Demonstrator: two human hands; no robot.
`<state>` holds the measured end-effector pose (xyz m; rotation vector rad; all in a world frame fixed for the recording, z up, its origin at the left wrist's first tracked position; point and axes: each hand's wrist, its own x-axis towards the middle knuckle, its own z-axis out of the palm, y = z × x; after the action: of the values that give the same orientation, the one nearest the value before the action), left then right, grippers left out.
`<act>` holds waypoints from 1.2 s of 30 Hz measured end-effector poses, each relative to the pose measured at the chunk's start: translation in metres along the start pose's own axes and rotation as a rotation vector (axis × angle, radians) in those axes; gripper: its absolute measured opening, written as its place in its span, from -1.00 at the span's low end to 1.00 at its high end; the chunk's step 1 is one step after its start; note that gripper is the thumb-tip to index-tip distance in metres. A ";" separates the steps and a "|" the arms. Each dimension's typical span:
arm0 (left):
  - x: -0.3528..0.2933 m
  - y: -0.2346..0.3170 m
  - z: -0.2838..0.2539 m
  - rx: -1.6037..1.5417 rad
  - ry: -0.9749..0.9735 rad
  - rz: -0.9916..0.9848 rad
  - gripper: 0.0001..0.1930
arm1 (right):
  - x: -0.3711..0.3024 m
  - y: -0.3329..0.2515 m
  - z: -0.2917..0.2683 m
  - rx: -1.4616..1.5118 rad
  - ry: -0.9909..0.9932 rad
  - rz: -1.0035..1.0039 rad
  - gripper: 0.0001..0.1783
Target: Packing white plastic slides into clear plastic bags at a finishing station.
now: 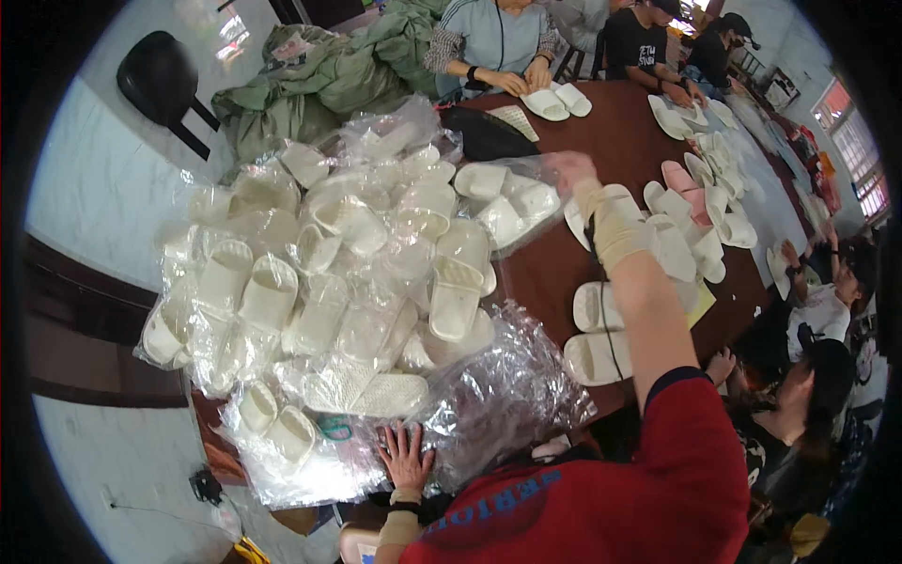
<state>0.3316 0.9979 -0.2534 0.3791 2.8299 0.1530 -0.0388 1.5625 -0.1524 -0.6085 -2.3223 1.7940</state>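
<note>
My left hand (406,457) lies flat with fingers spread on a stack of clear plastic bags (512,385) at the near edge of the table. Stretched out to the far right, my right hand (570,171) is blurred but looks closed on the end of a clear bag holding a pair of white slippers (515,209). That bag rests against the right side of a large heap of bagged white slippers (352,226). Close by my right forearm, a loose pair of white slippers (598,358) sits on the brown table.
More loose white slippers (672,246) and a pink slipper (693,195) lie to the right. Across the brown table (615,113), a person's hands touch a white pair (558,101). Other people work along the right side. Green sacks (362,80) stand behind the heap.
</note>
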 end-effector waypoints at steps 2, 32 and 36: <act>0.002 0.000 0.001 -0.002 0.017 0.004 -0.31 | -0.011 -0.039 -0.009 0.023 -0.033 -0.247 -0.80; 0.019 -0.013 0.020 -0.022 0.168 0.062 -0.37 | -0.356 0.038 0.015 0.515 -0.910 0.452 -0.57; 0.014 -0.017 0.024 -0.053 0.036 0.002 -0.37 | -0.341 0.027 0.027 0.124 -0.784 0.246 -0.64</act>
<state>0.3219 0.9872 -0.2824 0.3719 2.8547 0.2376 0.2677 1.4079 -0.1407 -0.1784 -2.6220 2.6390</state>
